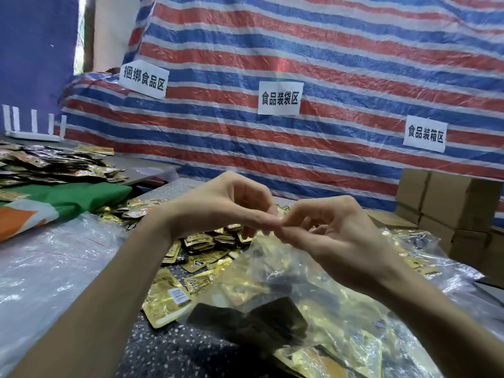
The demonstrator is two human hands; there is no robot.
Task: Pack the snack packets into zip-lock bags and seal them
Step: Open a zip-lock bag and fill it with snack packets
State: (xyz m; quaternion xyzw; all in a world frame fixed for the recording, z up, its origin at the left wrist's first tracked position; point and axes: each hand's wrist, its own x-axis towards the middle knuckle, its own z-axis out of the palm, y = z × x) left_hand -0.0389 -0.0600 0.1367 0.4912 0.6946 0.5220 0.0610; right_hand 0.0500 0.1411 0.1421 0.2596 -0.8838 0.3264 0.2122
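Both hands meet at the mouth of a clear bag. The left hand curls from above and the right hand comes in from the side, and their fingertips pinch the top edge together at one spot. The zip strip itself is hard to make out between the fingers. The bag hangs from that pinch and slumps onto the speckled worktop, holding gold and black packets.

The film looks thin, soft and slippery, and the load inside is probably light but loose, so it is likely to shift and bulge when the bag is tilted. The best hold is along the zip edge, thumb and finger on either side. From there the press can run sideways, with the packets kept well below the strip so none catch in it.

Loose packets lie just beyond the bag, under the left wrist, and could snag the bag's base. A sheet of clear plastic covers the worktop to the left, beside a green cloth and a further heap of packets. Cardboard boxes stand to the right, before a striped tarp.
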